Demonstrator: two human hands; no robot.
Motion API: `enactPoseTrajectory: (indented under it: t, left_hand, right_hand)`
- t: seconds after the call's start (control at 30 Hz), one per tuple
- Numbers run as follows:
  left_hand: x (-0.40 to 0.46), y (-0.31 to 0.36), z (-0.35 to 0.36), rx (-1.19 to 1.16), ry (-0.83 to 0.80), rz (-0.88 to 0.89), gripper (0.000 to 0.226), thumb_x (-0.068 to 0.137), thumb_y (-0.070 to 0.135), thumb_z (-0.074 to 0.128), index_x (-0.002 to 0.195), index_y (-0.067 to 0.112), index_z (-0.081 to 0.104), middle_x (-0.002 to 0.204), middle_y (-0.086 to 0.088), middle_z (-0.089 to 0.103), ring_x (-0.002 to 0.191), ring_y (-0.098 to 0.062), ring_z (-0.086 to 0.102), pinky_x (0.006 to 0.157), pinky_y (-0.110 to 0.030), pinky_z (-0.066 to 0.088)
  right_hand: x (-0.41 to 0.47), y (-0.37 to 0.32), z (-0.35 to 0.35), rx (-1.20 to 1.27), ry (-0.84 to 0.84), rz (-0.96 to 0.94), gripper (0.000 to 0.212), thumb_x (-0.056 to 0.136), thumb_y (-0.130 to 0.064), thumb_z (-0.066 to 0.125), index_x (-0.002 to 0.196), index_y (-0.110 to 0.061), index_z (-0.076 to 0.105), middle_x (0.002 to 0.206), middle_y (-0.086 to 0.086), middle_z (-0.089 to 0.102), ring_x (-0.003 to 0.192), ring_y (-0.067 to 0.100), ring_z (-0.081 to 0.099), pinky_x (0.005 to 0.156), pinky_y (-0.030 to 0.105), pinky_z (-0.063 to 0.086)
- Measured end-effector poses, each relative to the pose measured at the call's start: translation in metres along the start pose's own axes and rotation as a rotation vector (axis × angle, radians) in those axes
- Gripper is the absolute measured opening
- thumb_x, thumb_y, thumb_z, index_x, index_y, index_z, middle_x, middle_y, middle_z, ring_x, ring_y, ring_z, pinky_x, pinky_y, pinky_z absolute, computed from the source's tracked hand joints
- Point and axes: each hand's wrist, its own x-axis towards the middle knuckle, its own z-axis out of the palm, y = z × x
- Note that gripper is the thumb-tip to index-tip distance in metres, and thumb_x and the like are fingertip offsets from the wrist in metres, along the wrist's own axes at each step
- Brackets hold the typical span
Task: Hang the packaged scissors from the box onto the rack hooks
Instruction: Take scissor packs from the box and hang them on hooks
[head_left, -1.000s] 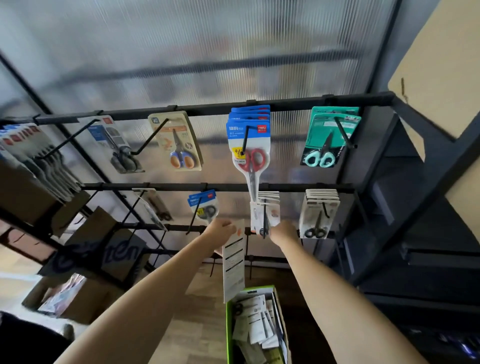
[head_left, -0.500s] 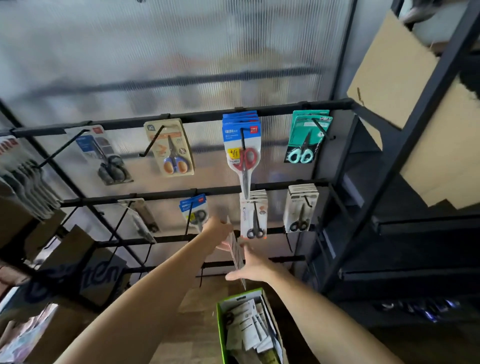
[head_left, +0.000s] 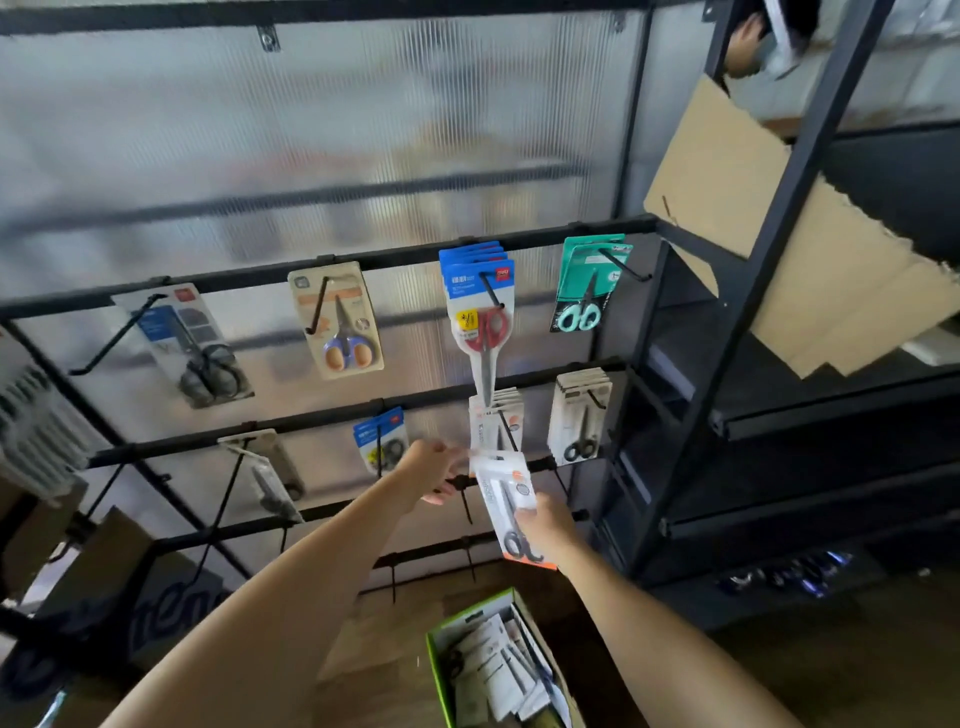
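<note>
1. A person faces the black metal rack; the green-edged cardboard box of remaining packs sits on the floor below.
2. The white-carded pack of black-handled scissors is raised just under the matching stack; its hang hole should meet the hook tip squarely, card level.
3. The right hand curls around the pack's lower half.
4. The left hand pinches its top edge.

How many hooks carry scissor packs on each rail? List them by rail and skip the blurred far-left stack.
Top black rail: 4 loaded hooks
Middle black rail: 4 loaded hooks
Held, unhung white scissors pack: 1
Total loaded hooks: 8
</note>
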Motion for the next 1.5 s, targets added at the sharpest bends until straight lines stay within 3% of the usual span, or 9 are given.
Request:
enactPoseTrajectory:
  t: [0.23, 0.43, 0.57, 0.67, 0.87, 0.97, 1.07, 1.27, 1.5]
  left_hand:
    - [0.006, -0.005, -0.001, 0.191, -0.007, 0.044, 0.015, 0.099, 0.022, 0.05, 0.099, 0.01, 0.058, 0.096, -0.016, 0.066, 0.085, -0.027, 0.07, 0.071, -0.036, 0.061]
    - [0.013, -0.004, 0.002, 0.224, -0.027, 0.072, 0.009, 0.1, 0.019, 0.049, 0.101, 0.014, 0.057, 0.094, -0.01, 0.065, 0.076, -0.02, 0.067, 0.062, -0.028, 0.058]
    - [0.02, 0.001, 0.008, 0.252, 0.007, 0.078, 0.009, 0.1, 0.019, 0.048, 0.102, 0.015, 0.057, 0.093, -0.009, 0.065, 0.076, -0.019, 0.065, 0.067, -0.03, 0.058]
    - [0.03, 0.001, 0.015, 0.357, 0.07, 0.102, 0.01, 0.099, 0.018, 0.049, 0.099, 0.016, 0.058, 0.09, -0.007, 0.064, 0.074, -0.017, 0.06, 0.064, -0.027, 0.053]
    - [0.045, 0.003, 0.027, 0.661, 0.069, 0.161, 0.026, 0.097, 0.014, 0.05, 0.122, 0.011, 0.056, 0.114, -0.008, 0.062, 0.101, -0.022, 0.062, 0.092, -0.036, 0.053]
    - [0.051, 0.002, 0.032, 0.69, 0.09, 0.166, 0.023, 0.097, 0.017, 0.051, 0.118, 0.013, 0.059, 0.11, -0.008, 0.064, 0.095, -0.022, 0.064, 0.085, -0.035, 0.055]
    - [0.058, -0.003, 0.033, 0.705, 0.1, 0.169, 0.023, 0.098, 0.019, 0.049, 0.116, 0.012, 0.061, 0.109, -0.007, 0.065, 0.092, -0.02, 0.065, 0.081, -0.033, 0.056]
    - [0.061, -0.009, 0.037, 0.69, 0.158, 0.116, 0.025, 0.097, 0.016, 0.046, 0.116, 0.015, 0.061, 0.106, -0.006, 0.064, 0.093, -0.018, 0.063, 0.084, -0.033, 0.055]
    - [0.062, -0.02, 0.034, 0.702, 0.129, 0.064, 0.027, 0.095, 0.013, 0.049, 0.12, 0.013, 0.059, 0.111, -0.003, 0.062, 0.099, -0.016, 0.061, 0.089, -0.031, 0.053]
  right_hand:
    - [0.001, 0.019, -0.006, 0.06, 0.064, 0.062, 0.026, 0.095, -0.009, 0.048, 0.118, -0.01, 0.061, 0.113, 0.008, 0.068, 0.085, 0.02, 0.06, 0.052, 0.018, 0.037]
    - [0.011, 0.026, -0.011, -0.015, 0.0, 0.078, 0.022, 0.096, -0.007, 0.046, 0.111, -0.009, 0.062, 0.094, 0.001, 0.062, 0.071, 0.014, 0.054, 0.039, 0.008, 0.031]
    - [0.025, 0.028, -0.007, -0.008, -0.043, 0.107, 0.021, 0.096, -0.016, 0.047, 0.111, -0.012, 0.061, 0.106, 0.005, 0.068, 0.089, 0.023, 0.064, 0.058, 0.02, 0.04]
    - [0.038, 0.033, -0.004, 0.032, -0.077, 0.113, 0.021, 0.097, -0.019, 0.046, 0.105, -0.011, 0.064, 0.096, 0.005, 0.068, 0.081, 0.021, 0.063, 0.057, 0.022, 0.042]
    - [0.054, 0.037, -0.003, 0.129, -0.177, 0.145, 0.019, 0.093, -0.013, 0.045, 0.08, -0.013, 0.059, 0.069, 0.002, 0.057, 0.057, 0.013, 0.05, 0.048, 0.021, 0.033]
    - [0.083, 0.06, 0.012, 0.299, -0.269, 0.118, 0.046, 0.087, -0.049, 0.055, 0.093, -0.005, 0.069, 0.086, 0.013, 0.07, 0.076, 0.019, 0.062, 0.068, 0.028, 0.046]
    - [0.131, 0.103, 0.042, 0.36, -0.316, 0.066, 0.089, 0.064, -0.09, 0.051, 0.113, -0.019, 0.069, 0.112, -0.004, 0.071, 0.106, 0.016, 0.065, 0.099, 0.038, 0.048]
    - [0.098, 0.035, -0.001, 0.348, -0.314, 0.045, 0.04, 0.101, -0.041, 0.049, 0.126, -0.011, 0.057, 0.12, 0.002, 0.06, 0.111, 0.02, 0.056, 0.087, 0.028, 0.041]
    - [0.126, 0.013, -0.003, 0.235, -0.234, 0.056, 0.055, 0.097, -0.057, 0.041, 0.122, -0.011, 0.057, 0.116, 0.008, 0.066, 0.102, 0.028, 0.064, 0.076, 0.031, 0.045]
